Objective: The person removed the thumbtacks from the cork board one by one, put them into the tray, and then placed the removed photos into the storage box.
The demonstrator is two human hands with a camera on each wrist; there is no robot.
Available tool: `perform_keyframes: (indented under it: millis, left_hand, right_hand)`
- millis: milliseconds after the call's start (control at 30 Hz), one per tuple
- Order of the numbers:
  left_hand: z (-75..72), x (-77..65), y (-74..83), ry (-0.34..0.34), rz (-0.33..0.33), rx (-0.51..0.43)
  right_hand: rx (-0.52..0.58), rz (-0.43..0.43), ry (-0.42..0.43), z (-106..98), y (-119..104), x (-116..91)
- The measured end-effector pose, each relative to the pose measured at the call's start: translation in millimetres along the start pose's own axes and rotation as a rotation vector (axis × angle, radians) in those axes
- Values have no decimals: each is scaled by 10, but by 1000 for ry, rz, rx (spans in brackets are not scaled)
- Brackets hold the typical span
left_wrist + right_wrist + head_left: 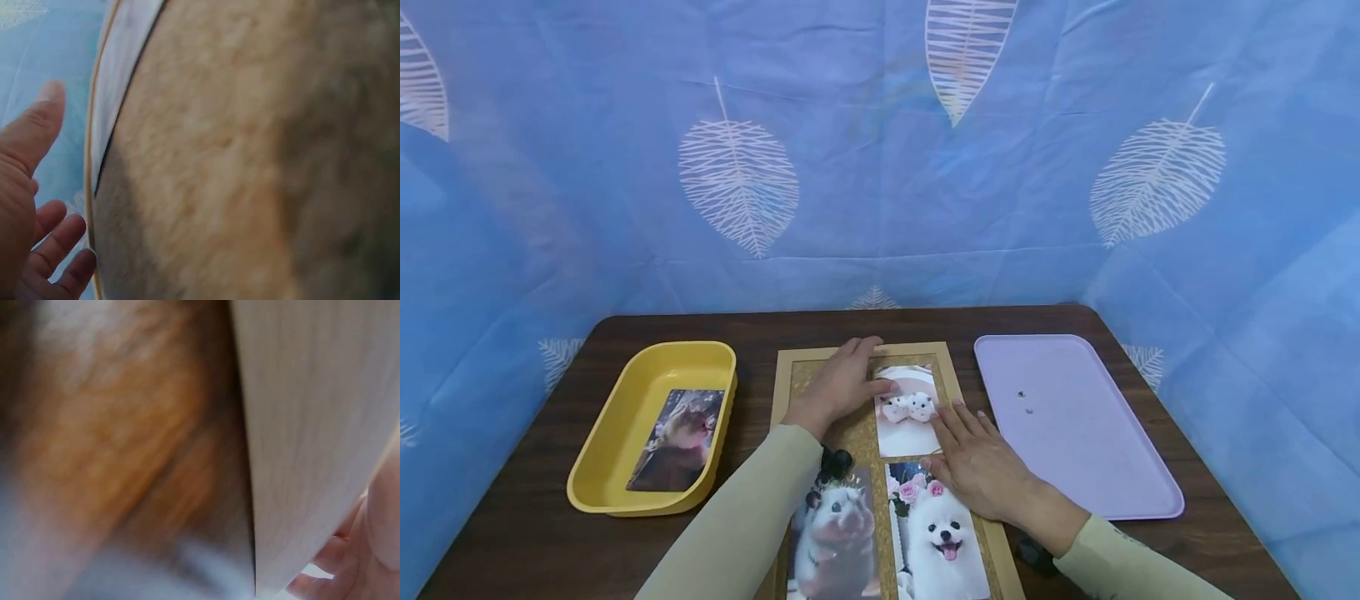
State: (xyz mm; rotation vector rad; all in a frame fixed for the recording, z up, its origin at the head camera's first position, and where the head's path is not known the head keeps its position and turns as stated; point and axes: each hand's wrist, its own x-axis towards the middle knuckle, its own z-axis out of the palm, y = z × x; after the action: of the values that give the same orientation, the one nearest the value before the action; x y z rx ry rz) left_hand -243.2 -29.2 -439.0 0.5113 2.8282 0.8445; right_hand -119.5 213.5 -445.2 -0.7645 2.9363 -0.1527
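A wood-framed cork board [784, 383] lies in the middle of the table in the head view. On its upper right is a photo of two small white animals [901, 435]. Below it are a photo of a white dog [936, 533] and, to the left, a photo of a hamster [837, 529]. My left hand [838, 387] lies over the board's top, its thumb on the upper photo and its fingers reaching the top frame edge. My right hand [981, 462] rests with extended fingers on the right frame edge, fingertips at the upper photo's right side. Both wrist views are blurred close-ups.
A yellow basin [606, 450] on the left holds another photo [679, 442]. To the right, a lilac tray [1097, 442] carries two tiny shiny pieces [1022, 394]. Blue leaf-patterned cloth [880, 167] hangs around the dark wooden table [760, 329].
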Motion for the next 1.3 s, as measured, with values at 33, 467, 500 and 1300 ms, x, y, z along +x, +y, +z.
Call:
perform_keyframes:
  millis: [33,467,500,1300]
  left_hand:
    - [12,6,0,3,-3,-9]
    - [0,123,9,-43,-11,-74]
    - [-5,130,9,-52,-14,-75]
    - [38,238,113,-143,-29,9]
  right_hand:
    - [-3,-4,3,2,-3,0]
    - [-11,-14,7,-19,-28,-3]
    - [-10,-13,5,-20,-32,-2]
    - [-14,21,-16,36,-7,-15]
